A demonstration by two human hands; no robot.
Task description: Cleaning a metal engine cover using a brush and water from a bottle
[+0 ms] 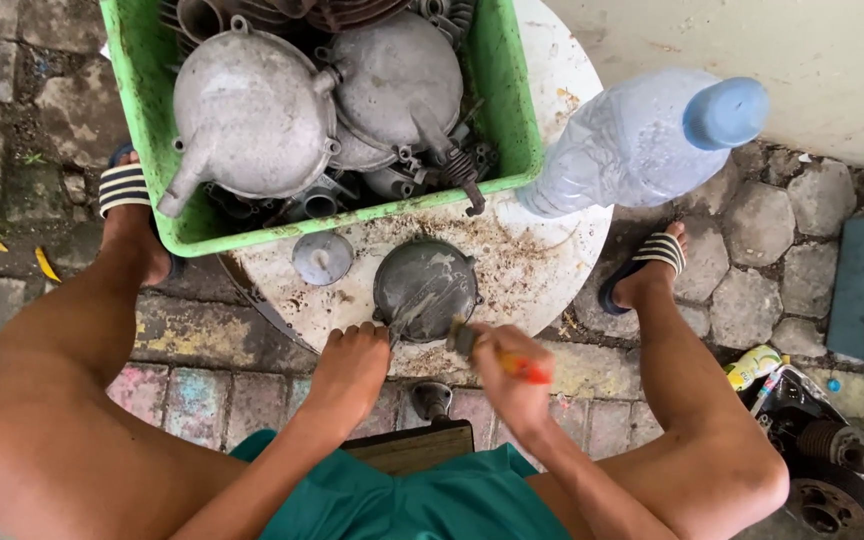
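A round dark metal engine cover (424, 288) lies on a dirty white round table (542, 262) near its front edge. My left hand (350, 370) grips the cover's near left edge. My right hand (508, 372) is closed on a brush with an orange handle (524, 370), its bristle end touching the cover's lower right. A small round grey metal cap (321, 257) lies just left of the cover.
A green plastic crate (504, 105) full of grey metal engine covers and parts stands at the table's back. A clear water bottle with a blue cap (642, 140) stands at the right. My sandalled feet flank the table on stone paving. More engine parts lie at lower right.
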